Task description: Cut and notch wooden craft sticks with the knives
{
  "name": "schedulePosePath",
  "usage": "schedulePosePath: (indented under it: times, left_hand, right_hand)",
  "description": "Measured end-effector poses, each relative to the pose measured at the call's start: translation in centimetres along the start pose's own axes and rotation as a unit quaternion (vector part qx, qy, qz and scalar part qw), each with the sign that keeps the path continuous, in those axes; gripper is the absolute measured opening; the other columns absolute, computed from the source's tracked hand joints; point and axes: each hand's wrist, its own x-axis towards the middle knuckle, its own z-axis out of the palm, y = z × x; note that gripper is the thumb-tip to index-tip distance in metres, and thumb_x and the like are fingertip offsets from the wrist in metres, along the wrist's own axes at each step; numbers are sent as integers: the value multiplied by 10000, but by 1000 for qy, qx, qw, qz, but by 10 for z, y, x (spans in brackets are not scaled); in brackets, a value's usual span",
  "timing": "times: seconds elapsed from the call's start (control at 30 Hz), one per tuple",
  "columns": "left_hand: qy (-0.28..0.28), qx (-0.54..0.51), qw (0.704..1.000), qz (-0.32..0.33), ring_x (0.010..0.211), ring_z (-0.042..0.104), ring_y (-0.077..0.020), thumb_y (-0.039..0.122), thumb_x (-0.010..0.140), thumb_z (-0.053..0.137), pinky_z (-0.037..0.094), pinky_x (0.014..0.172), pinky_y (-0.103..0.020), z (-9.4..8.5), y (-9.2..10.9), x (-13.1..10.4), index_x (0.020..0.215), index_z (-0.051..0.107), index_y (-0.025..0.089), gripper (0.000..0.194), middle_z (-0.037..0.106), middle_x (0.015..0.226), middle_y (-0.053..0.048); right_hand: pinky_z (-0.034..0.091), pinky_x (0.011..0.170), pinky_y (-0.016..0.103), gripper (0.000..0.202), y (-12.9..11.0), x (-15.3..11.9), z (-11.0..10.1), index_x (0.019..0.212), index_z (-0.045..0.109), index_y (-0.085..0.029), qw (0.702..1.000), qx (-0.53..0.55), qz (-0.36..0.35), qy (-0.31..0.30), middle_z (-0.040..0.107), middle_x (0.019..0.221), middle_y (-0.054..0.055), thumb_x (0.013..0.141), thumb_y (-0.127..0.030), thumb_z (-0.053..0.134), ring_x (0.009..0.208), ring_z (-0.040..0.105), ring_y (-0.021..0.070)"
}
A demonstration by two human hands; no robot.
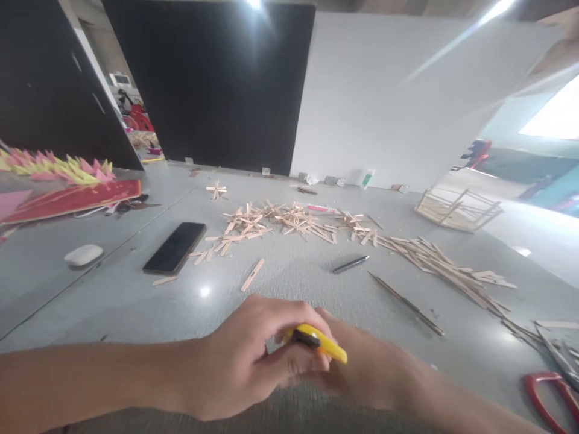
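Note:
My left hand (262, 346) is low in the middle, its fingers closed around a yellow cutter (332, 349) with a black slider. The cutter's rounded end sticks out to the right, over my right wrist. My right hand (353, 355) comes in from the right, pressed close behind the left one. Its fingers are mostly hidden and a little blurred, so I cannot make out what they hold. Just beyond the hands lies a flat wooden stick (252, 275) with a small slot in it.
A heap of short wooden sticks (289, 220) spreads across the grey table (289, 277), with longer strips (438, 265) to the right. Around them lie a phone (175, 247), a pen (351, 264), a thin rod (407, 303), a stick frame (459, 209) and red-handled scissors (549, 392).

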Motion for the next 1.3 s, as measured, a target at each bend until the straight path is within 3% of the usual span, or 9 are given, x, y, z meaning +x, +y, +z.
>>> schedulePosePath:
  times: [0.13, 0.3, 0.47, 0.7, 0.8, 0.87, 0.97, 1.1, 1.3]
  left_hand:
    - [26, 20, 998, -51, 826, 704, -178, 405, 1053, 600, 568, 790, -301, -4, -7, 4, 1055, 711, 181, 249, 756, 934, -61]
    - [39, -9, 997, -68, 883, 690, -188, 478, 1058, 578, 523, 813, -312, -9, -12, 11, 1033, 679, 177, 318, 753, 967, -71]
    - [12, -81, 994, -68, 861, 666, -185, 481, 1074, 541, 515, 815, -336, -7, -18, 17, 1033, 590, 193, 295, 688, 924, -52]
    - [-31, -37, 997, -54, 677, 494, -138, 524, 1087, 453, 433, 657, -293, 3, -18, 24, 1011, 466, 214, 319, 558, 823, 1]
    - [-38, -14, 996, -84, 591, 403, -108, 489, 1016, 618, 333, 532, -245, 8, -17, 28, 1016, 447, 226, 314, 480, 753, 54]
    - [-22, 12, 996, -80, 585, 397, -108, 448, 1000, 640, 328, 520, -237, 12, -18, 32, 1022, 444, 226, 297, 453, 722, 68]
    - [-13, 52, 998, -45, 565, 388, -106, 393, 1037, 558, 334, 535, -252, 17, -22, 37, 999, 422, 227, 218, 444, 687, 76]
    - [-12, 75, 997, -18, 522, 376, -105, 370, 1032, 553, 323, 529, -271, 20, -26, 38, 994, 401, 230, 211, 417, 643, 95]
    - [-8, 77, 997, -29, 519, 353, -100, 409, 1075, 491, 306, 508, -250, 17, -24, 31, 970, 373, 243, 229, 386, 633, 101]
  right_hand:
    - [592, 879, 449, 327, 47, -7, -31, 1282, 643, -196, 992, -81, 93, 3, 663, 1275, 94, 1015, -385, 662, 1043, 682, 236]
    - [581, 917, 471, 354, 111, -10, -51, 1324, 628, -213, 949, -113, 277, 102, 630, 1351, 107, 1016, -386, 659, 1104, 665, 254]
    - [582, 910, 472, 358, 122, -3, -40, 1320, 629, -207, 925, -38, 342, 161, 637, 1337, 107, 1013, -388, 664, 1103, 666, 259]
    - [592, 786, 389, 300, 72, 13, -55, 1210, 640, -183, 895, 217, 222, 320, 677, 1135, 63, 1023, -417, 638, 907, 678, 195]
    - [421, 504, 233, 383, 22, 16, -71, 807, 463, -239, 849, 340, 133, 381, 413, 686, -69, 1048, -535, 491, 530, 407, 98]
    - [256, 392, 226, 534, -11, 16, -80, 698, 317, -253, 824, 400, 93, 390, 198, 591, -94, 1026, -655, 440, 454, 176, 100]
    - [171, 366, 238, 656, -46, 17, -87, 611, 244, -229, 772, 534, 12, 344, 135, 522, -100, 960, -634, 625, 435, 90, 85]
    - [147, 377, 227, 648, -60, 19, -89, 597, 248, -218, 754, 598, -37, 269, 163, 496, -99, 968, -552, 662, 414, 116, 66]
    - [119, 352, 228, 644, -61, 15, -97, 590, 203, -216, 727, 586, -70, 351, 96, 498, -102, 948, -434, 691, 402, 64, 67]
